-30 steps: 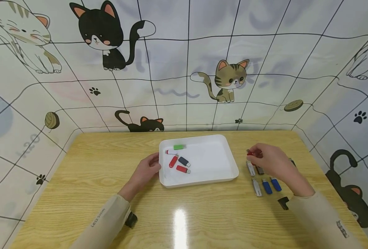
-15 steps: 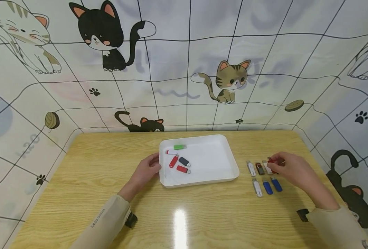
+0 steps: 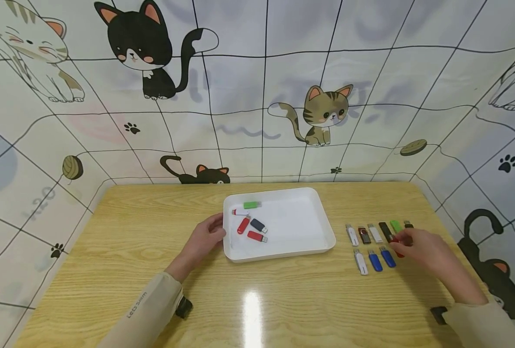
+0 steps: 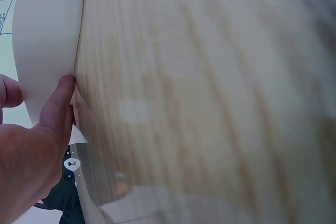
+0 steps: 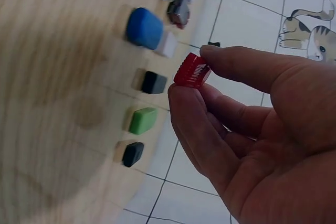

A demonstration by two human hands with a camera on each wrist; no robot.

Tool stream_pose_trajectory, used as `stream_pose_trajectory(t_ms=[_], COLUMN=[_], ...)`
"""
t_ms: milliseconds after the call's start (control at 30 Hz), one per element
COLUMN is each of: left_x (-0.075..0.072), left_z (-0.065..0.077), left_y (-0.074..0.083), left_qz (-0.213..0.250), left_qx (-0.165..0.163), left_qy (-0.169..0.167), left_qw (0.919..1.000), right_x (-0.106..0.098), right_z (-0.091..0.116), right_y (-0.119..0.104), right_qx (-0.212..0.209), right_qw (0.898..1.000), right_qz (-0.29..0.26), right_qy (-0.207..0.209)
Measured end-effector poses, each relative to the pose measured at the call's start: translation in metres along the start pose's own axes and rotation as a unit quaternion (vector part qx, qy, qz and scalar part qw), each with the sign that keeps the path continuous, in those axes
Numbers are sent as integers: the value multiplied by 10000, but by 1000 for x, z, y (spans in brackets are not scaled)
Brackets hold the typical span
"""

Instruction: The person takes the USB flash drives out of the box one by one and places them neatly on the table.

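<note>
My right hand (image 3: 424, 246) pinches a red USB stick (image 5: 192, 71) between thumb and fingertips, above the right side of the table. Under and beside it, USB sticks lie in two rows. The back row holds a black stick (image 3: 386, 230), a green one (image 3: 396, 225) and several others; the front row has a white stick (image 3: 360, 263) and two blue ones, one of them a blue stick (image 3: 375, 261). My left hand (image 3: 202, 237) holds the left edge of a white tray (image 3: 298, 217), thumb and fingers at its wall (image 4: 50, 35).
Inside the tray, at its left, lie a green stick (image 3: 251, 205), a white one with a red end (image 3: 240, 212), a dark blue one (image 3: 258, 225) and two red ones. A cat-print cloth (image 3: 240, 96) stands behind and beside the wooden table (image 3: 174, 203).
My right hand has moved to the right along the back row with the red stick, uncovering the sticks there. The left hand and tray have stayed put.
</note>
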State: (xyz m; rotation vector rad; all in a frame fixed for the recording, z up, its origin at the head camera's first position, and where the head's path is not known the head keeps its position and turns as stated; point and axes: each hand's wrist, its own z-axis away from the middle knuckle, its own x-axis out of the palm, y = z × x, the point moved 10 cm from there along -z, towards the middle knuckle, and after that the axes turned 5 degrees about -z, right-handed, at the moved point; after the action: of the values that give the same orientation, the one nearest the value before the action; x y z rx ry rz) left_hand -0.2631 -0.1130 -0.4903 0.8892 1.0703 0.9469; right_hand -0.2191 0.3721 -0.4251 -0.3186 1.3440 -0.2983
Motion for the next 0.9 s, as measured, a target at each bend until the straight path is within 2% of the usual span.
stream_pose_trajectory(t_ms=[333,600,900], left_x=[0,-1,-1], left_z=[0,2,3], left_y=[1,0,0], left_qz=[-8,-71,-130], left_qx=[-42,-85,-24], left_qy=[0,13,-6], left_qw=[10000,9999,9999], right_x=[15,22,26], right_z=[-2,-1,2], right_y=[25,33,37], right_qx=[263,550,690], right_qw=[9993,9972,9964], right_qz=[115,167,168], right_qy=[-236,-479,-471])
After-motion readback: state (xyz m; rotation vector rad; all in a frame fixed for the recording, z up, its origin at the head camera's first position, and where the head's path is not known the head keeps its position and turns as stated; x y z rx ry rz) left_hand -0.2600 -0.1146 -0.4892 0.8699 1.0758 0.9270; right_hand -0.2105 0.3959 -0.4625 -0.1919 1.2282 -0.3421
